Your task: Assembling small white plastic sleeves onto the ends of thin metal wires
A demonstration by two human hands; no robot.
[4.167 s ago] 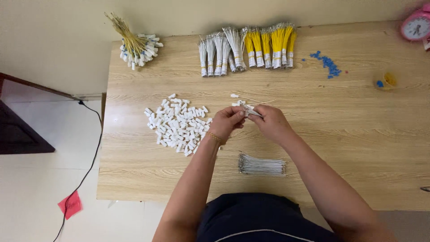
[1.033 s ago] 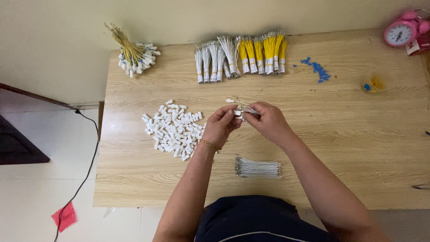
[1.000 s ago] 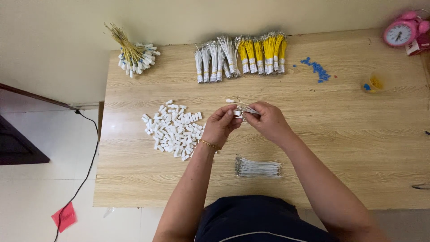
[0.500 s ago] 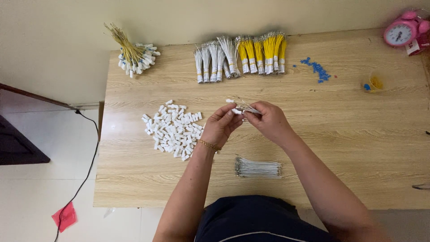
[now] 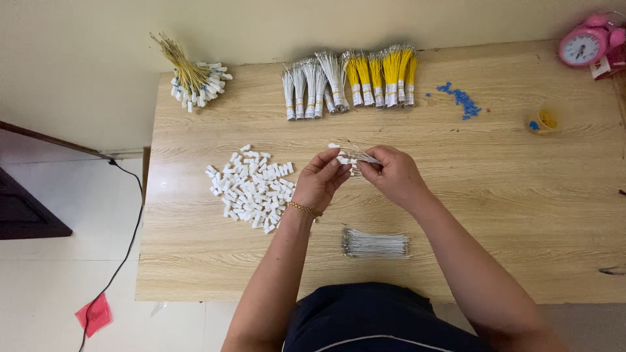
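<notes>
Overhead, head view: both hands meet above the middle of the wooden table, fingertips nearly touching. The left hand pinches a small white connector between thumb and forefinger; the right hand is closed on a thin bundle of pale wires, whose free end points left, straight at the connector. So the long axis of the wires runs roughly left–right, in line with the gap between the two hands; the connector sits just left of the wire tips, touching or all but touching, too small to tell which

- Pile of loose white connectors: lies just beside the left hand, on its outer side, far nearer that hand than the right
- Flat bundle of grey wires: on the table nearer the body, below and between the two forearms, axis also left–right; slightly closer to the right arm

Far edge: row of white and yellow wire bundles, a separate sheaf with yellow leads at the left corner, blue bits, a pink clock. All well apart from the hands
</notes>
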